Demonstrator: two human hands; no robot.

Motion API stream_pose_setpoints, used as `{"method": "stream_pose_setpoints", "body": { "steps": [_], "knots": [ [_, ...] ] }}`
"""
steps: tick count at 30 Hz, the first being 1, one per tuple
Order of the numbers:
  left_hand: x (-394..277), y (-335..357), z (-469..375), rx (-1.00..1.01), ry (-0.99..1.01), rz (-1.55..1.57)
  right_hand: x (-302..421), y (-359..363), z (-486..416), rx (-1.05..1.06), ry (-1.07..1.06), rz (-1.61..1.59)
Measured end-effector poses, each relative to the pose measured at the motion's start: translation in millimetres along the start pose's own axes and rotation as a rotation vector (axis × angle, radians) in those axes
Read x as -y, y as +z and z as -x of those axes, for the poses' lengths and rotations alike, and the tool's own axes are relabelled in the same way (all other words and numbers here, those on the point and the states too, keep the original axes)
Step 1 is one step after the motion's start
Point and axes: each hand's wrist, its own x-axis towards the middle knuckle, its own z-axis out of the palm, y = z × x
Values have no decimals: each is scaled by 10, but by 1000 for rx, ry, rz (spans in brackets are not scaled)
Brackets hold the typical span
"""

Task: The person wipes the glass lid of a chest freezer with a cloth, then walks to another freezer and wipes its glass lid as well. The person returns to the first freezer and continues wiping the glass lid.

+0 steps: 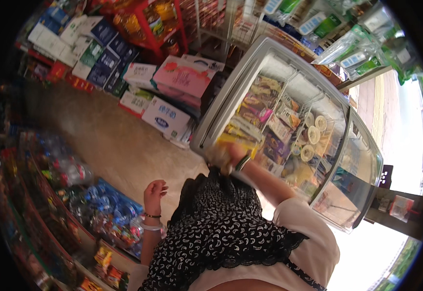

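Note:
My right hand [236,153], blurred by motion and wearing dark bracelets, is at the near left corner of a chest freezer [268,45]. It seems to hold a pale, cloth-like thing [218,155], too smeared to identify. Beyond the hand lie yellow ice-cream packets [238,140], other wrapped ice creams [282,127] and several round tubs [313,134] in wire baskets. The freezer's sliding glass lid [357,163] covers the right end, and the left part is uncovered. My left hand [156,192] hangs beside my black patterned apron [211,222], fingers loosely curled, nothing visible in it.
Milk cartons [166,116] and a pink box [184,76] stand against the freezer's left side. Shelves of snacks [104,256] and shrink-wrapped bottles [111,203] line the left. Bagged bottles [357,54] are stacked behind the freezer. Bare floor [124,134] runs between.

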Motion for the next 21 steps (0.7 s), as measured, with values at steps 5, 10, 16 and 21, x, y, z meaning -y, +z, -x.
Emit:
{"method": "stream_pose_setpoints", "body": {
  "steps": [5, 10, 16, 21],
  "knots": [
    [568, -774, 370, -211, -72, 180, 1229, -458, -189, -207, -424, 22],
    [951, -1076, 691, -223, -129, 196, 1306, 49, -450, -443, -629, 1488],
    [1142, -1156, 783, -198, -160, 269, 683, 577, -274, -443, -454, 1903],
    [1224, -1208, 722, -143, -168, 232, 339, 829, 208, -141, -534, 1809]
  ]
}}
